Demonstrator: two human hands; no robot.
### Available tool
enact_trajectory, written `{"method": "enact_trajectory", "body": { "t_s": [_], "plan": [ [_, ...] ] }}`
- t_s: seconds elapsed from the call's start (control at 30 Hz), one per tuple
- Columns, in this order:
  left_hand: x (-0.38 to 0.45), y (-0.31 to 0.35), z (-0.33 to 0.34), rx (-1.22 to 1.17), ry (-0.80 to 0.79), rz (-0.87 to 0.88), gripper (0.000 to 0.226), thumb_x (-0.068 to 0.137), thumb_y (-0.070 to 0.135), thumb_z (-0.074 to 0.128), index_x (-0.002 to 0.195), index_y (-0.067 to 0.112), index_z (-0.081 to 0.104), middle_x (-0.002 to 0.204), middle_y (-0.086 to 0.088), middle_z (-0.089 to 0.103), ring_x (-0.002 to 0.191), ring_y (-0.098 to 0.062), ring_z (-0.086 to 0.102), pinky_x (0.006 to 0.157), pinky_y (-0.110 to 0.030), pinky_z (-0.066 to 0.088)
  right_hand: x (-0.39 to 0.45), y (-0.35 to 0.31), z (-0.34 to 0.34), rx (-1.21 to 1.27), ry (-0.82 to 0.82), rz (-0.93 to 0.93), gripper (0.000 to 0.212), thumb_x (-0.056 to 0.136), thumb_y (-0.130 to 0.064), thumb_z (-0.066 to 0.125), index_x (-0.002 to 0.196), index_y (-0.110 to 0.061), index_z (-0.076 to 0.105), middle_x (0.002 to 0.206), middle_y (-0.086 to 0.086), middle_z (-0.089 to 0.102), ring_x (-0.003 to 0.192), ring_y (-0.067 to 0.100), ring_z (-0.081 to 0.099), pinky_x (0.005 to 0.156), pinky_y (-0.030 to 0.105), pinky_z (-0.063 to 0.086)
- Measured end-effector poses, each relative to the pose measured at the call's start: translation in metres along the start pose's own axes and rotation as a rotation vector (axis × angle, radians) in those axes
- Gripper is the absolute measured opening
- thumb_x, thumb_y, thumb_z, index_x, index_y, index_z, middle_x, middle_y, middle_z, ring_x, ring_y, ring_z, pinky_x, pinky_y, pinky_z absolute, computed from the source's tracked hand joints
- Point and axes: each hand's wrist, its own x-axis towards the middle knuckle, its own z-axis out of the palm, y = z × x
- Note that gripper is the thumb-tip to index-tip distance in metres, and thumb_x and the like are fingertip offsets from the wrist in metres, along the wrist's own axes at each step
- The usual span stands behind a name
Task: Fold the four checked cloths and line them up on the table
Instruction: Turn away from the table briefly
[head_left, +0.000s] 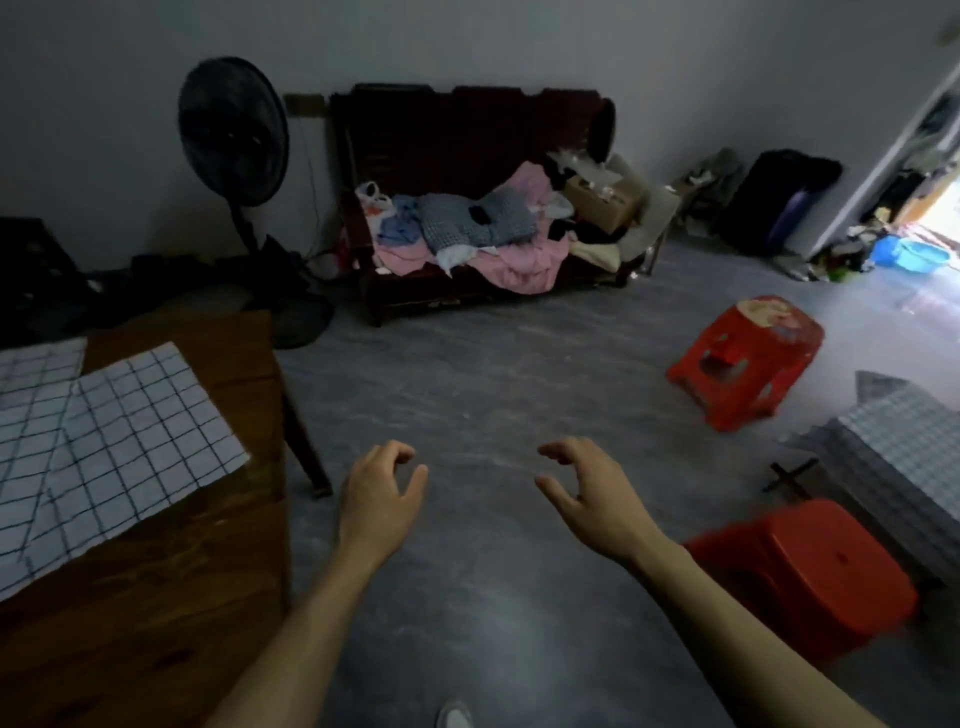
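A white cloth with a dark grid (119, 441) lies spread flat on the brown wooden table (156, 597) at the left, overlapping another checked cloth (36, 374) behind it. My left hand (382, 493) and my right hand (587, 493) hover side by side over the grey floor, to the right of the table. Both have loosely curled fingers and hold nothing. A finer grey checked fabric (898, 457) lies at the right edge.
Two red plastic stools stand on the floor at the right, one near (810, 577) and one farther (748, 358). A dark wooden bench (478, 208) heaped with clothes stands at the far wall, a black standing fan (234, 135) to its left. A doorway opens at far right.
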Motion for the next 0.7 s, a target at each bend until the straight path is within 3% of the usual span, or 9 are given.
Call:
{"method": "enact_trajectory", "body": {
  "t_s": [0.43, 0.7],
  "plan": [
    [0.149, -0.058, -0.052, 0.18, 0.198, -0.29, 0.019, 0.094, 0.036, 0.06, 0.111, 0.028, 0.059, 0.107, 0.011, 0.055, 0.102, -0.008, 0.052, 0.082, -0.027, 0.047, 0.255, -0.051, 0.047, 0.176, -0.205, -0.353, 0.035, 0.096, -0.037, 0.057, 0.128, -0.024, 0.053, 0.126, -0.007, 0.055, 0.116, 0.007, 0.049, 0.095, 0.025, 0.044],
    [0.24, -0.066, -0.057, 0.239, 0.309, -0.576, 0.02, 0.093, 0.036, 0.061, 0.112, 0.032, 0.056, 0.113, 0.011, 0.055, 0.108, -0.008, 0.052, 0.086, -0.025, 0.046, 0.424, -0.08, 0.072, 0.294, -0.354, -0.584, 0.033, 0.095, -0.034, 0.059, 0.126, -0.022, 0.055, 0.121, -0.008, 0.055, 0.109, 0.001, 0.049, 0.089, 0.017, 0.039]
  ]
}}
